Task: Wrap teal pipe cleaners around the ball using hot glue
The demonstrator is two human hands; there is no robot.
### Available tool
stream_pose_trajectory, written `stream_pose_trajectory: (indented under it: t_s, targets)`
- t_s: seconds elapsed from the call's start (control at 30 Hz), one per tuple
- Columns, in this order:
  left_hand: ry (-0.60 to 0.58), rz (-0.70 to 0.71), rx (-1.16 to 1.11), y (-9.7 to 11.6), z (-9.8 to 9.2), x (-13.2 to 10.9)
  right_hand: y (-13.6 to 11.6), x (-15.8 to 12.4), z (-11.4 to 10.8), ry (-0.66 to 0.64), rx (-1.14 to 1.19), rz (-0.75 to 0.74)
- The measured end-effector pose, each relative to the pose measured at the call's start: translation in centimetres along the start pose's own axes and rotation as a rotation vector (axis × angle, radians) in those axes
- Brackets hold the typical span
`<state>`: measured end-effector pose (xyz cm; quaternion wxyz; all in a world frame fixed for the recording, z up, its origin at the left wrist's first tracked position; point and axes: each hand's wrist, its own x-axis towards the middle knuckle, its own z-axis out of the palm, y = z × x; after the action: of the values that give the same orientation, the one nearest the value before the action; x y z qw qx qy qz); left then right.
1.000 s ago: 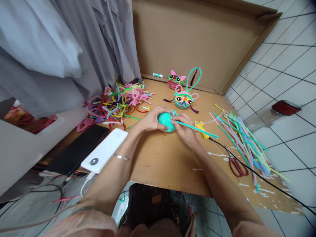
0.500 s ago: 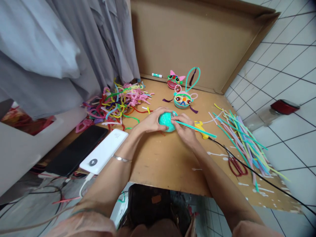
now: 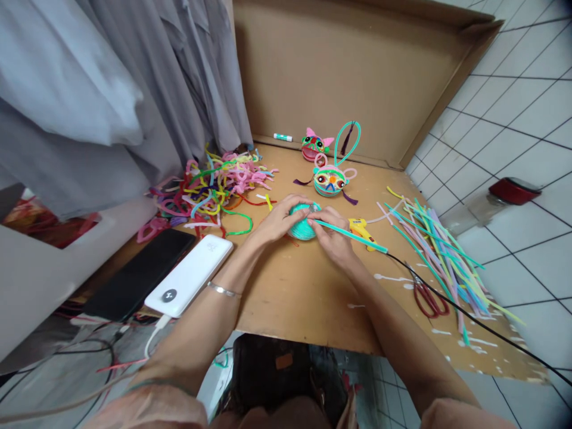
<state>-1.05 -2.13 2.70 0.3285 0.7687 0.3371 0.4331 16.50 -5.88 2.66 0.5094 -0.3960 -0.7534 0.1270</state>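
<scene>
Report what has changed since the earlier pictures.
The left hand has shifted its thumb up across the turquoise ball toward the right hand. The free end of the turquoise strip sits slightly lower in view. Nothing was newly grasped or released; ball and strip are still held. The glue gun stayed put.

Thin silver bangle (image 3: 223, 290) on the L forearm (image 3: 196, 333), pretty plain afaict. Loose pinkish-beige sleeves (image 3: 152, 411) on both arms, ending approx @ elbow, kinda wrinkled tbh.
</scene>
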Motion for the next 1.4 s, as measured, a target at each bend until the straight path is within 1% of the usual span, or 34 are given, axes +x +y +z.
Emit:
stream_pose_trajectory:
  t_s: [0.2, 0.33, 0.43, 0.53, 0.67, 0.77, 0.87, 1.0, 1.1, 1.17, 1.2, 1.3, 1.33, 1.4]
  targets:
    - [0.043, 0.002, -0.020, -1.3, 0.1, 0.2, 0.6, 0.0, 0.1, -0.022, 0.041, 0.069]
    - [0.085, -0.072, -0.109, -2.1, -0.1, 0.4, 1.4, 0.1, -0.1, -0.018, 0.080, 0.101]
    - [0.097, -0.114, -0.172, -2.3, -0.3, 0.5, 1.7, 0.0, -0.1, 0.021, 0.072, 0.137]
    - [0.107, -0.137, -0.197, -2.5, -0.3, 0.6, 1.8, -0.4, 0.4, 0.057, 0.066, 0.141]
    - [0.141, -0.181, -0.249, -3.1, -0.1, 0.8, 2.2, -1.2, 1.3, 0.166, -0.004, 0.155]
    - [0.173, -0.220, -0.299, -3.3, 0.0, 0.8, 3.1, -1.7, 1.8, 0.222, -0.016, 0.204]
    - [0.229, -0.285, -0.370, -3.2, 0.2, 0.8, 4.0, -2.1, 2.6, 0.203, 0.048, 0.277]
    - [0.275, -0.359, -0.476, -3.0, 0.4, 0.9, 4.6, -2.5, 3.8, 0.106, 0.177, 0.330]
    - [0.318, -0.408, -0.577, -3.1, 0.3, 1.1, 4.3, -2.5, 3.6, 0.081, 0.268, 0.331]
    - [0.334, -0.437, -0.705, -3.2, 0.1, 1.4, 3.6, -2.1, 2.9, 0.115, 0.328, 0.315]
    - [0.319, -0.450, -0.785, -3.2, 0.0, 1.5, 3.1, -1.8, 2.5, 0.138, 0.353, 0.294]
    - [0.223, -0.477, -1.001, -3.2, 0.0, 1.6, 1.7, -1.3, 1.6, 0.232, 0.366, 0.216]
    - [0.198, -0.485, -1.048, -3.1, 0.0, 1.6, 1.3, -1.3, 1.5, 0.260, 0.353, 0.192]
    - [0.189, -0.489, -1.112, -2.9, -0.1, 1.6, 0.9, -1.5, 1.6, 0.295, 0.307, 0.154]
